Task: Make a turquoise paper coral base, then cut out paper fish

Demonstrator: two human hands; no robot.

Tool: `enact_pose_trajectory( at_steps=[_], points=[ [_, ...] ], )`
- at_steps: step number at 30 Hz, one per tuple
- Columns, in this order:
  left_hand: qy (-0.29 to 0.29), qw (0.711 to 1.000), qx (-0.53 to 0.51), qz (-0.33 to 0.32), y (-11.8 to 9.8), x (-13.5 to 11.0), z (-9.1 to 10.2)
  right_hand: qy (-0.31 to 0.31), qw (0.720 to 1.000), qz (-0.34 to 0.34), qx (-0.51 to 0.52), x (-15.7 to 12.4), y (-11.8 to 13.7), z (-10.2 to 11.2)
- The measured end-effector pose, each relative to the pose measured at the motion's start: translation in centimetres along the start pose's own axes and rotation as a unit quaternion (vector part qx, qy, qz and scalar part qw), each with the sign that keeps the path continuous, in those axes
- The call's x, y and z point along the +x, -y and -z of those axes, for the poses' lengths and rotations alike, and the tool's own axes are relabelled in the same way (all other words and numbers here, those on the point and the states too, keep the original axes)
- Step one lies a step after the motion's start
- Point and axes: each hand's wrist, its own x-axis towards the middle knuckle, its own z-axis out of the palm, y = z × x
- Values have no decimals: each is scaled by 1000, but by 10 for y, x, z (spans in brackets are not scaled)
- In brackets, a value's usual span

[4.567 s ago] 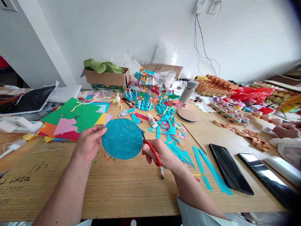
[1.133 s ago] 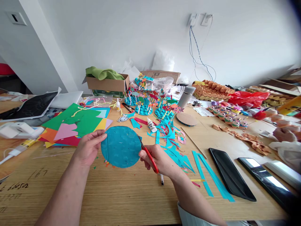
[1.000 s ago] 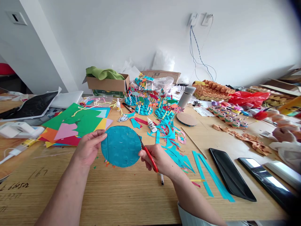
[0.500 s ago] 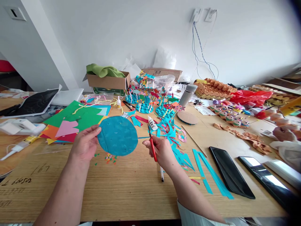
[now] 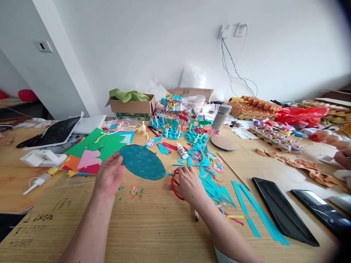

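My left hand pinches the left edge of a blue paper-covered disc, which is tilted above the table. Red-handled scissors are in my right hand, their blades at the disc's right edge, where a small blue strip sticks out. Whether the blades touch the strip I cannot tell. Tiny coloured paper bits lie below the disc. A white glue bottle lies just beyond my right hand, and blue paper scraps spread to its right.
Finished blue paper crafts stand at the back, near a grey thermos and a cardboard disc. Coloured sheets lie left. To the right are a black tray, a phone and another person's hand.
The disc has tipped from facing me to a flatter slant. My right hand has turned over, bringing the scissors from upright to pointing left at the disc's edge. The view has shifted slightly.
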Motion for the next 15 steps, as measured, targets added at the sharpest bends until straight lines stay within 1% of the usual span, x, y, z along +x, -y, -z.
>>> enact_pose_trajectory(
  at_steps=[4,6,9,11,13,14,15],
  points=[
    [6,1000,-6,-19,3,0,2,-30,999,1,10,1,-1,-4],
    [1,1000,-5,-28,4,0,2,-23,999,9,36,0,-1,-4],
    [-11,999,9,-37,4,0,3,6,995,20,102,-2,-2,-3],
    [-14,999,18,-42,4,1,4,5,988,28,149,-2,-4,0],
    [-13,997,30,-63,3,0,3,-33,978,19,207,-3,-6,6],
    [-15,995,43,-86,2,-2,2,-48,966,10,253,-3,-6,9],
    [-19,991,61,-118,2,-4,1,-45,947,3,318,-3,-6,13]
  ],
)
